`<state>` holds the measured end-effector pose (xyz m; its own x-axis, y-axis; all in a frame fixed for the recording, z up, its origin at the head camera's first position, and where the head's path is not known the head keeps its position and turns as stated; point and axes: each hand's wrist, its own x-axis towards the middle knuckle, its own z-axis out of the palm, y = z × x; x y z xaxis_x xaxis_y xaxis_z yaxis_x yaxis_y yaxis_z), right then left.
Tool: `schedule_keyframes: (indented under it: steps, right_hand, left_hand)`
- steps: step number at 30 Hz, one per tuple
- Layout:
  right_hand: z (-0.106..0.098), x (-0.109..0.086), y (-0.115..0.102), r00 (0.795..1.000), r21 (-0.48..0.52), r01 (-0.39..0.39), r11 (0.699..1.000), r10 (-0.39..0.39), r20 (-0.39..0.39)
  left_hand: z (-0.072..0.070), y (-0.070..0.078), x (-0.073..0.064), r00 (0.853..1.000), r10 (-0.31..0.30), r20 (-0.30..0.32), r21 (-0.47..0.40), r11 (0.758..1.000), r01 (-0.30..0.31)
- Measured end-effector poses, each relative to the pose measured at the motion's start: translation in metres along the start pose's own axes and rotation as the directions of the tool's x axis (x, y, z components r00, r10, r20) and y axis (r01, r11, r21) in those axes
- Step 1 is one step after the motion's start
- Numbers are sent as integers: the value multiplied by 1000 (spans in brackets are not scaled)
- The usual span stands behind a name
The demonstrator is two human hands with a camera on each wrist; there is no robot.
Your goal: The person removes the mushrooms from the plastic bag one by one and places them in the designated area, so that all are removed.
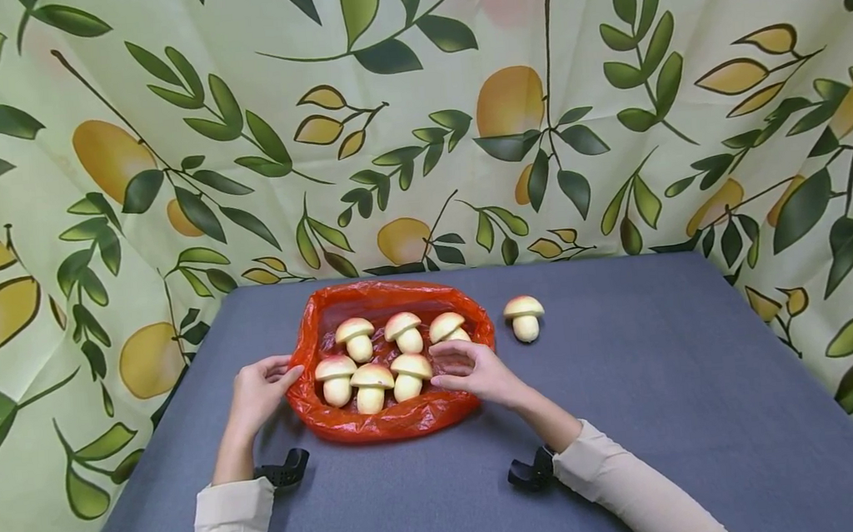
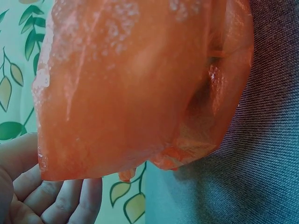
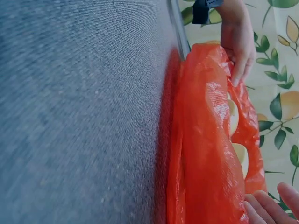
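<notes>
A red plastic bag (image 1: 401, 422) lies with its mouth spread wide and its rim rolled down. Inside it, several mushroom-shaped pieces (image 1: 370, 376) with pale stems and pinkish-yellow caps sit in two rows. My left hand (image 1: 259, 392) pinches the bag's left rim between thumb and fingers; in the left wrist view its fingers (image 2: 70, 200) pass partly behind the red plastic. Over the bag's right side, my right hand (image 1: 480, 370) reaches in with loosely bent fingers, thumb apart from them and nothing between, close to the mushrooms on that side.
One more mushroom-shaped piece (image 1: 525, 318) stands on the grey table (image 1: 669, 380), right of the bag. Behind and beside the table hangs a leaf-and-fruit patterned cloth (image 1: 423, 132). Black wrist-worn devices (image 1: 533, 470) sit at both cuffs, low over the tabletop.
</notes>
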<state>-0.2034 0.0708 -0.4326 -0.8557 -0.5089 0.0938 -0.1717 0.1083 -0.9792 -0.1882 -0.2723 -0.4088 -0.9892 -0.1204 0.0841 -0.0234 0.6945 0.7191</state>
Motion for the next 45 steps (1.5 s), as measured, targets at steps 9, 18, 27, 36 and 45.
schedule_keyframes:
  steps: [9, 18, 27, 36, 45]
  right_hand:
    - [10, 14, 1, 999, -65, -23, 998, 21, -40]
    - [19, 28, 6, 994, -129, -53, 990, 40, -100]
    - [28, 34, 11, 986, -159, -107, 981, 84, -145]
    - [34, 40, 17, 978, -202, -162, 966, 129, -164]
    - [35, 42, 18, 977, -197, -173, 965, 141, -162]
  left_hand:
    - [0, 4, -1, 1000, -5, 7, -20, 1000, 5]
    - [0, 3, 1, 1000, -4, 5, -9, 1000, 4]
    - [0, 2, 1, 1000, 3, 2, -10, 1000, -3]
    - [0, 0, 0, 1000, -10, 10, -1, 1000, 10]
    - [0, 1, 0, 1000, -8, 1, -2, 1000, 8]
